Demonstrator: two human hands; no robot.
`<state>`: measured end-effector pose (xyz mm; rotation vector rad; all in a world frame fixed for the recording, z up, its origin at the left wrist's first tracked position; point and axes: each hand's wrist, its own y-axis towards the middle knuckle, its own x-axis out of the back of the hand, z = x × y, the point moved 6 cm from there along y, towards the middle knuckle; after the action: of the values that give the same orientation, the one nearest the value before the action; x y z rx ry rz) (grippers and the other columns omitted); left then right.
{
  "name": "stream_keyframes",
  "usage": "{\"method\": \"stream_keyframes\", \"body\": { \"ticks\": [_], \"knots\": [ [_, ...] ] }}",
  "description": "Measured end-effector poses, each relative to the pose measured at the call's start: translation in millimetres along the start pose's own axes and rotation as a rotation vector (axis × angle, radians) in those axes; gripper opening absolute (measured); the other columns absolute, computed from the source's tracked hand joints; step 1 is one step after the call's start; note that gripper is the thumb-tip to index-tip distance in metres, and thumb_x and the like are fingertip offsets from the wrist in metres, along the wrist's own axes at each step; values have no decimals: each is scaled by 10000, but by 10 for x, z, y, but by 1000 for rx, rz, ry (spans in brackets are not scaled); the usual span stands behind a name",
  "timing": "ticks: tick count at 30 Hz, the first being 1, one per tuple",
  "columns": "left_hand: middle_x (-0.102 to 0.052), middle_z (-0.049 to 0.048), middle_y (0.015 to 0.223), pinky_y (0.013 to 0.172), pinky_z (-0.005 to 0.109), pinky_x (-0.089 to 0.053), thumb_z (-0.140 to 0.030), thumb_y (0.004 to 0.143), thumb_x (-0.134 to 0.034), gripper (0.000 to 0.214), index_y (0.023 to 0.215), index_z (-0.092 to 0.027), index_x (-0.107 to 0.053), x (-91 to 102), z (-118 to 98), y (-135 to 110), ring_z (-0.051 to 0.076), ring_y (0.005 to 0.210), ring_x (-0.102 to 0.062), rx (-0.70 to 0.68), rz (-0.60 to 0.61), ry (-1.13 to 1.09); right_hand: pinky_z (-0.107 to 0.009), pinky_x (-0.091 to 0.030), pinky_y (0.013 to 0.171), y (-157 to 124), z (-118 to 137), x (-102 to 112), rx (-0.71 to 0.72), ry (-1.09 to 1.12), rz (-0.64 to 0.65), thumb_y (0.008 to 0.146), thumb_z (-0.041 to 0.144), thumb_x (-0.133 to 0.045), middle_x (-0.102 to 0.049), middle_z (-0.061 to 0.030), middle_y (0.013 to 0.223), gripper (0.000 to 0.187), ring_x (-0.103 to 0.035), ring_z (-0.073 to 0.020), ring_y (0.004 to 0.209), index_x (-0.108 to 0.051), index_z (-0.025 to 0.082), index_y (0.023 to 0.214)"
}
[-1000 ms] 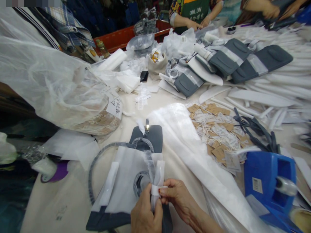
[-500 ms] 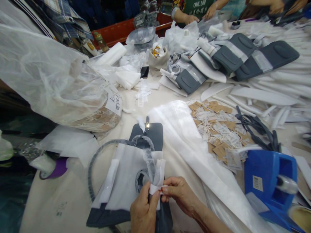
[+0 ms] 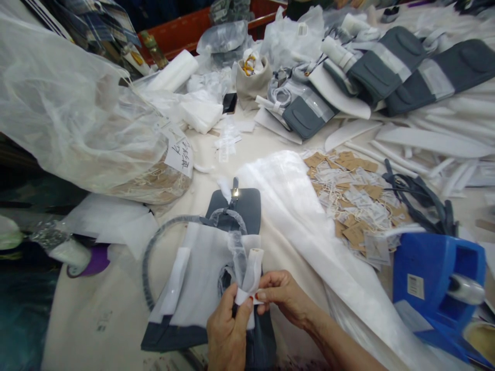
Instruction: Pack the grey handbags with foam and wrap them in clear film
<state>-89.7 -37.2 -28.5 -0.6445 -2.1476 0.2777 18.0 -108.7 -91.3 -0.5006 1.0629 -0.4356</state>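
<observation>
A dark grey bag [image 3: 170, 337] lies on the table in front of me, with a white foam sheet [image 3: 204, 273] over its body. Its flap [image 3: 252, 206] with a metal clasp points away from me, and a long film-wrapped handle [image 3: 147, 278] loops out to the left. My left hand [image 3: 228, 322] pinches a white foam strip [image 3: 253, 273] at the bag's right side, next to a strap in clear film [image 3: 237, 252]. From the right, my right hand [image 3: 282, 296] has its thumb and fingers closed on the same strip. The fingers partly hide the strip's lower end.
Right of the bag runs a long white foam sheet [image 3: 286, 206]. Beyond it are a heap of brown tags [image 3: 356, 206], dark straps [image 3: 421, 203] and a blue tape dispenser [image 3: 421, 268]. Wrapped grey bags [image 3: 390, 62] are piled behind. A large plastic sack [image 3: 96, 129] stands at left.
The view has shifted slightly, and the far workers' hands are mostly out of frame. Both my hands stay on the foam strip, with only small finger movement.
</observation>
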Motion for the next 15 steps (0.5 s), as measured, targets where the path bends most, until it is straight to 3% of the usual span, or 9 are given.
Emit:
{"method": "stream_keyframes", "body": {
  "ticks": [4,9,15],
  "knots": [
    [-703,50,961,792,287,-484,-482,795,-509,419,1049,-169,-624,1,31,-6,223,884,-645,-58,-26,22,-184,-410,432,14,-22,5,7,-6,-12,461,286,-842,-682,-78,605,304,-589,-119,428,-664,92,613],
    [-705,83,966,809,301,-506,-470,864,-466,401,1051,-145,-607,8,1,-35,231,880,-663,-231,-120,157,-176,-394,428,-24,5,-33,70,-19,-78,500,298,-831,-665,-25,578,292,-550,-83,406,-617,114,579],
    [-709,103,888,659,237,-539,-343,927,-422,289,1035,-121,-573,14,-291,-134,197,775,-690,-670,-265,436,-187,-356,449,-102,43,-57,114,-132,-186,519,389,-806,-614,13,507,341,-506,-72,407,-596,131,595]
  ]
}}
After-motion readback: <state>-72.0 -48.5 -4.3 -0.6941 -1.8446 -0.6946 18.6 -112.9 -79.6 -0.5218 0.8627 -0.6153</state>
